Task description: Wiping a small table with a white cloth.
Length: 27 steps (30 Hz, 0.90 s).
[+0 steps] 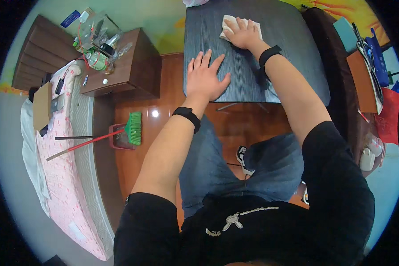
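A dark grey wood-grain table [286, 66] stands before me. My right hand [244, 35] holds a folded white cloth [225, 24] pressed flat against the tabletop near its far side, with the fingers spread over it. Closer to me, my left hand [206, 78] rests palm down on the table's near left part. Its fingers are apart and nothing is in them. Each wrist wears a black band.
On the left, a brown nightstand [119, 76] bears bottles and a clear box. A green-headed broom [133, 129] and a red dustpan [119, 146] are on the floor beside the bed [63, 186]. A dark brown sofa [322, 50] borders the table's right side.
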{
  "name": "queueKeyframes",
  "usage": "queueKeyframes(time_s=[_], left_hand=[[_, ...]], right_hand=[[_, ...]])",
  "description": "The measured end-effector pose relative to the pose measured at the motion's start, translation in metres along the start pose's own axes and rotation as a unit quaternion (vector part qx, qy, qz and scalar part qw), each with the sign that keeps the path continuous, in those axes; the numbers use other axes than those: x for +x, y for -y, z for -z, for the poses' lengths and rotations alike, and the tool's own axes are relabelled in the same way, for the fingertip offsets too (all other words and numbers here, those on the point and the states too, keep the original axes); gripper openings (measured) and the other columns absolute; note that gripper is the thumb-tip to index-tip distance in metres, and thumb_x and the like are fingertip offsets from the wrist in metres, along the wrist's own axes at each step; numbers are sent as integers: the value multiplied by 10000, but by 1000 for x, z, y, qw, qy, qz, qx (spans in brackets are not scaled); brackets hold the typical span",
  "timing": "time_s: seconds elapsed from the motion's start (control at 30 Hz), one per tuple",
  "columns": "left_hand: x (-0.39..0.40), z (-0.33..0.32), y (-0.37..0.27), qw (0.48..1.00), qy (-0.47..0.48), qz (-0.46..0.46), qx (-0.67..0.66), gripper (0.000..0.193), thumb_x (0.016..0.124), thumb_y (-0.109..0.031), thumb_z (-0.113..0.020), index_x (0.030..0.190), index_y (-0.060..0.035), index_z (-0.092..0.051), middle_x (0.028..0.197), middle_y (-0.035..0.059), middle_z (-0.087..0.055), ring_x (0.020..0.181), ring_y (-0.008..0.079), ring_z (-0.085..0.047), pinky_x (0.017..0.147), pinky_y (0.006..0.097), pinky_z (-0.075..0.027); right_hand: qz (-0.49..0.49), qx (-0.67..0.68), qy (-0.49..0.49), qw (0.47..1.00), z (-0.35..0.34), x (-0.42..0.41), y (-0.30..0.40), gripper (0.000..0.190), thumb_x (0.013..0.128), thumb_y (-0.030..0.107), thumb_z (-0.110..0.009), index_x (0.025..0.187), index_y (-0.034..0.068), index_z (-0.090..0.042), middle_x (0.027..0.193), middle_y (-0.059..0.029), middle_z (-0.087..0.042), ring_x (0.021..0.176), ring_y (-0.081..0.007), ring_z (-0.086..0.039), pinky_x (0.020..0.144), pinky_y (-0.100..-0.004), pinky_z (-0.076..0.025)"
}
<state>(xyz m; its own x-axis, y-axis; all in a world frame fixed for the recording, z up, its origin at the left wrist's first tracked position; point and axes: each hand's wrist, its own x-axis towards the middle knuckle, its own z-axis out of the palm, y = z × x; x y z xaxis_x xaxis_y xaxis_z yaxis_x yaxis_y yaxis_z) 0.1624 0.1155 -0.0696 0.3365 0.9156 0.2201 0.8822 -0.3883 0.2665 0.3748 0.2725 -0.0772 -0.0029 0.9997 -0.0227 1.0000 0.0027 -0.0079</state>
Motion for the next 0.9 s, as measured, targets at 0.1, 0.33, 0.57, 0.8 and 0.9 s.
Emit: queueKeyframes(time_s=[0.1, 0.33, 0.57, 0.8, 0.9], left_hand=[[1, -1, 0, 1000, -6, -2, 5, 696, 992, -580, -633, 1628, -315, -534, 1734, 137, -434, 1628, 359, -335, 1342, 530, -223], [1, -2, -2, 1000, -7, -4, 7, 690, 994, -578, -635, 1624, -312, -540, 1735, 129, -433, 1630, 353, -335, 1340, 527, -228], [3, -2, -1, 1000, -18, -14, 21, 663, 990, -576, -641, 1590, -300, -580, 1719, 125, -456, 1610, 360, -371, 1326, 526, -263], [5, -3, 0, 999, -7, -11, 53, 646, 1025, -578, -610, 1622, -342, -542, 1739, 100, -434, 1620, 328, -368, 1329, 507, -264], [5, -2, 1, 999, 1, -13, 51, 645, 1029, -570, -611, 1630, -350, -532, 1744, 97, -427, 1624, 322, -360, 1332, 499, -258]], right_hand=[[10, 0, -8, 1000, 2, -1, 10, 689, 1085, 688, -338, 1731, 450, -294, 1852, -91, -168, 1666, -530, -116, 1346, -642, -78], [65, -17, -32, 997, -1, -27, 3, 680, 1089, 684, -355, 1723, 442, -317, 1838, -106, -215, 1664, -516, -152, 1347, -628, -108], [93, 25, -21, 995, 0, -96, -2, 670, 1106, 673, -354, 1723, 414, -334, 1837, -118, -212, 1675, -477, -153, 1355, -605, -101], [110, 31, -42, 993, 2, -173, -26, 680, 1101, 692, -370, 1719, 409, -351, 1828, -123, -238, 1668, -480, -180, 1352, -608, -126], [107, 26, -31, 993, 0, -204, -47, 685, 1095, 698, -375, 1720, 419, -344, 1832, -116, -230, 1667, -486, -179, 1353, -607, -118]])
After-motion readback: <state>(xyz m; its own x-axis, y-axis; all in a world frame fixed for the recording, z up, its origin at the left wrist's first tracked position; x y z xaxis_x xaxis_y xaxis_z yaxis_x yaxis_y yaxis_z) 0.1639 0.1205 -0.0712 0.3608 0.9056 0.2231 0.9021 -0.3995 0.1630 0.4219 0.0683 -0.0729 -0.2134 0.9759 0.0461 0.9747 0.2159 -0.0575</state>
